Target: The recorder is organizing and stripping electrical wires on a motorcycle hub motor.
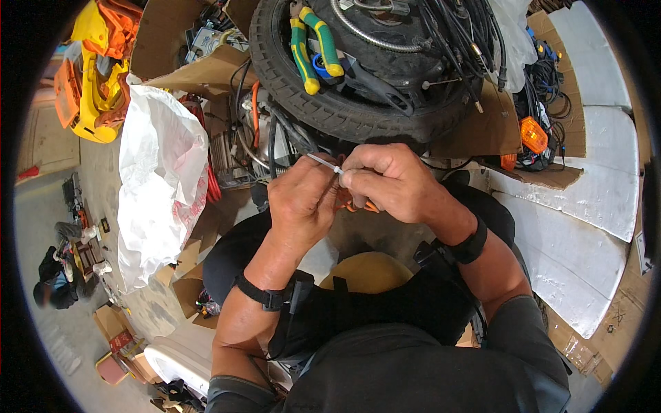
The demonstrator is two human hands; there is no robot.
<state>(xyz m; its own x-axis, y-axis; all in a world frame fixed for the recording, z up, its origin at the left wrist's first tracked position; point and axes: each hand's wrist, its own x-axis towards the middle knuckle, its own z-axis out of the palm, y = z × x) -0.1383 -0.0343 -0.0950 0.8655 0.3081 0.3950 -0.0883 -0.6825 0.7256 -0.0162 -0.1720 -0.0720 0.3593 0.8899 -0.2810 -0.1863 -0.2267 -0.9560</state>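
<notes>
A white cable tie (323, 163) stretches between my hands at the centre, its small head beside my right fingertips. My right hand (392, 180) pinches the tie near that head with thumb and forefinger. Curled in a closed grip, my left hand (297, 194) has the tie's tail lying across the top of its fingers. What its fingertips hold is hidden. Below and between the hands, part of an orange cable (359, 206) shows, partly covered by my right hand. Just beyond stands a black tyred wheel (358, 127), with green-and-yellow pliers (313, 48) lying on it.
A black-handled tool (379, 89) and black cables (468, 41) also lie on the wheel. Left are a white plastic bag (158, 179), a cardboard box (162, 41) and yellow-orange plastic parts (96, 82). White foam blocks (571, 241) are right. Another person (58, 275) is far left.
</notes>
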